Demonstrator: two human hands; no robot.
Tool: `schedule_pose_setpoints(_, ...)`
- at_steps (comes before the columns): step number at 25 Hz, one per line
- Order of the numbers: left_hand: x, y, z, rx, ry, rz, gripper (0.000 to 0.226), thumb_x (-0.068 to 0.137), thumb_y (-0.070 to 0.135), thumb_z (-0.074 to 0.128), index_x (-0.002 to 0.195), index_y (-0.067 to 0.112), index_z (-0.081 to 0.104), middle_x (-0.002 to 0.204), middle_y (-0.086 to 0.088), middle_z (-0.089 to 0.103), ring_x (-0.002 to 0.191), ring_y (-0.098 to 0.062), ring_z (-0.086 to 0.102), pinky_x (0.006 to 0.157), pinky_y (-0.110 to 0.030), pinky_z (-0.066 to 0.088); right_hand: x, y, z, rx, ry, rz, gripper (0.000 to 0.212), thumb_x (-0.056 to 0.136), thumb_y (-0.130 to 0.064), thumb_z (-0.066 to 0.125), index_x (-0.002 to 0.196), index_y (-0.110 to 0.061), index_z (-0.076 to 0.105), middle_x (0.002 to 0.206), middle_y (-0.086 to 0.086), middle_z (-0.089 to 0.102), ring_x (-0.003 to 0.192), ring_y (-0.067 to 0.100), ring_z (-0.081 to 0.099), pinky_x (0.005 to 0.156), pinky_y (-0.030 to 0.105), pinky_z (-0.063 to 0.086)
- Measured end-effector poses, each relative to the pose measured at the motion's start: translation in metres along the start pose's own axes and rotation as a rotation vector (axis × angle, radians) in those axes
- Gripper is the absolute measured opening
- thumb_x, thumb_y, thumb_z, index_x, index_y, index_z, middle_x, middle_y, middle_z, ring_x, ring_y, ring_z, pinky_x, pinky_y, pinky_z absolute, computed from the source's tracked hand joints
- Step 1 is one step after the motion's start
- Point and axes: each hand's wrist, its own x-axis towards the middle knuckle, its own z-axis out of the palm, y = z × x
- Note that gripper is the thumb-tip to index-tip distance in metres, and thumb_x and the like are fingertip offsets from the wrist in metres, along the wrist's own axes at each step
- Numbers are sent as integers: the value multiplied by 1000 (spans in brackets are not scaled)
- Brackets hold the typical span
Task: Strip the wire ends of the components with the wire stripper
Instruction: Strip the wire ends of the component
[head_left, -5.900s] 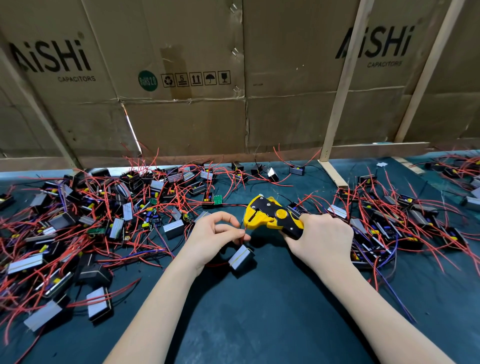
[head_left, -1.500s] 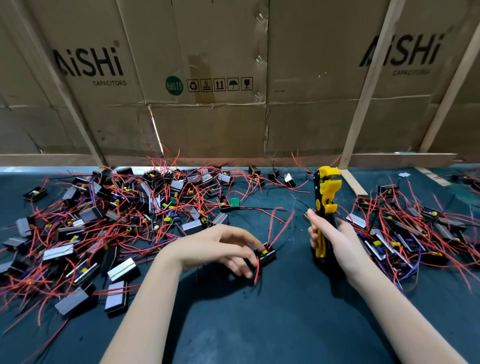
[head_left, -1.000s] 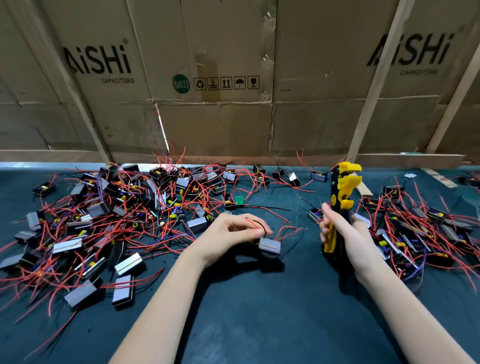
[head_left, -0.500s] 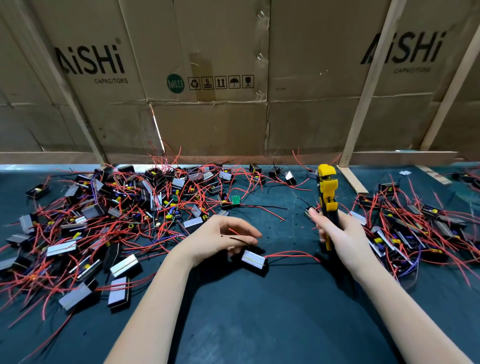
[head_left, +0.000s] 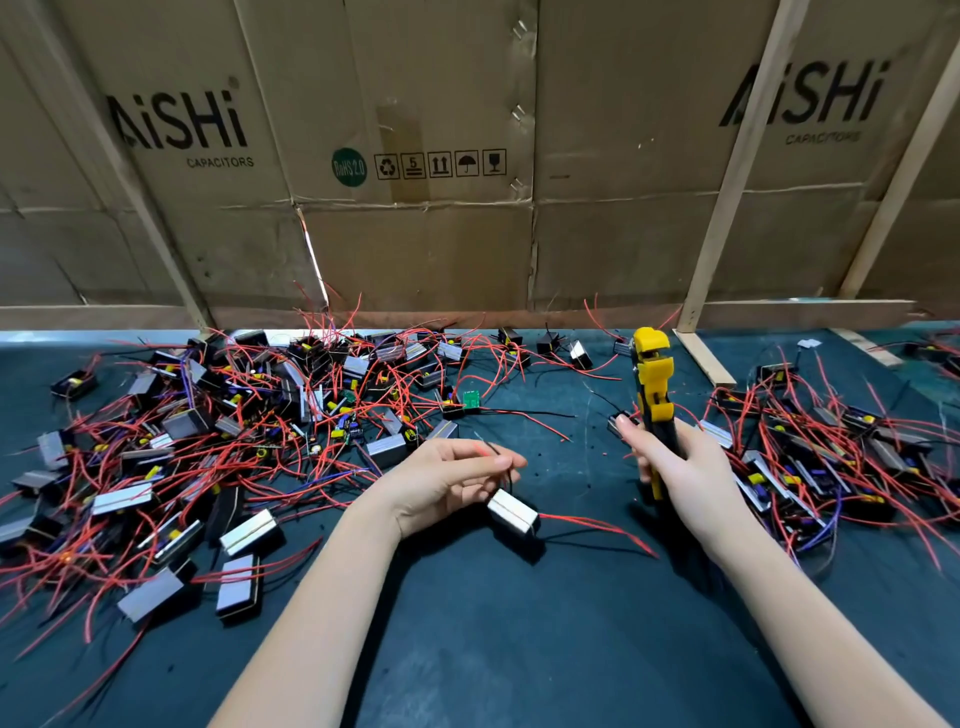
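The left hand (head_left: 447, 480) pinches a thin black wire (head_left: 506, 467) of one component (head_left: 513, 513), a small grey-topped box that lies on the dark green table (head_left: 519, 649) just below the fingers, with its red wires (head_left: 597, 527) running to the right. The right hand (head_left: 675, 467), to the right of this component, grips the wire stripper (head_left: 653, 395). The stripper is yellow and black plastic, stands upright, and its head points up. Behind the component, the cardboard wall (head_left: 441, 249) reads "AiSHi CAPACITORS" and "RoHS 2.0". A pile of components (head_left: 234, 441) lies to its left, and another pile (head_left: 831, 457) to its right.
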Motion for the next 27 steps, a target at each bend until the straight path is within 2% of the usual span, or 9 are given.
schedule_pose_setpoints(3, -1, 1, 3, 147, -48, 60, 24, 82, 29, 65, 91, 12, 79, 68, 7, 64, 61, 0, 53, 59, -9, 40, -1, 1, 0, -198, 63, -62, 56, 83, -51, 69, 74, 0, 49, 60, 0, 39, 59, 16, 35, 60, 33, 29)
schedule_pose_setpoints(6, -3, 2, 4, 370, -125, 94, 30, 87, 42, 63, 96, 19, 79, 62, 8, 49, 63, -7, 39, 58, -16, 30, -4, 0, 4, -605, 248, -173, 48, 75, -55, 71, 67, -14, 49, 57, -8, 49, 59, 16, 49, 60, 33, 38)
schedule_pose_setpoints(8, -4, 4, 4, 410, -121, 94, 30, 88, 41, 62, 95, 17, 78, 61, 7, 45, 61, -7, 37, 56, -15, 26, -5, 4, 7, -925, 325, -276, 45, 72, -56, 72, 71, -15, 52, 66, -3, 57, 71, 27, 58, 68, 38, 39)
schedule_pose_setpoints(10, -5, 4, 4, 397, -119, 111, 26, 90, 33, 61, 94, 13, 78, 59, 8, 48, 58, -3, 39, 52, -8, 30, -5, 9, 10, -1080, 311, -316, 46, 68, -55, 74, 82, -13, 61, 78, 3, 64, 81, 30, 61, 74, 39, 37)
schedule_pose_setpoints(14, -4, 4, 4, 408, -102, 112, 23, 89, 30, 65, 88, 12, 79, 73, -4, 59, 66, -8, 40, 62, -14, 33, -4, 14, 13, -1127, 278, -349, 49, 65, -52, 77, 88, -11, 64, 80, 5, 64, 82, 31, 62, 77, 41, 39)
schedule_pose_setpoints(16, -1, 2, 5, 407, -66, 85, 25, 85, 35, 66, 84, 14, 79, 88, -17, 58, 74, -20, 37, 69, -24, 30, -5, 14, 13, -1121, 295, -401, 50, 62, -51, 80, 89, -10, 66, 78, 5, 63, 78, 31, 62, 76, 41, 40)
schedule_pose_setpoints(19, 0, -1, 5, 414, -60, 71, 28, 83, 42, 67, 83, 16, 79, 93, -19, 53, 76, -26, 31, 67, -30, 25, -5, 12, 15, -1124, 314, -454, 52, 59, -50, 83, 87, -10, 66, 74, 4, 62, 72, 31, 61, 74, 41, 41)
schedule_pose_setpoints(23, 2, -1, 3, 422, -62, 72, 28, 83, 41, 66, 81, 16, 79, 90, -19, 54, 64, -9, 37, 64, -28, 26, -7, 9, 16, -1152, 328, -494, 49, 58, -52, 85, 74, -10, 64, 63, 4, 59, 62, 30, 61, 70, 40, 43)
schedule_pose_setpoints(27, 2, -2, 2, 416, -74, 79, 27, 84, 39, 65, 81, 15, 79, 92, -19, 56, 65, -9, 37, 65, -27, 27, -8, 5, 16, -1165, 290, -481, 49, 56, -51, 87, 56, -13, 57, 51, 4, 57, 48, 29, 59, 55, 30, 37)
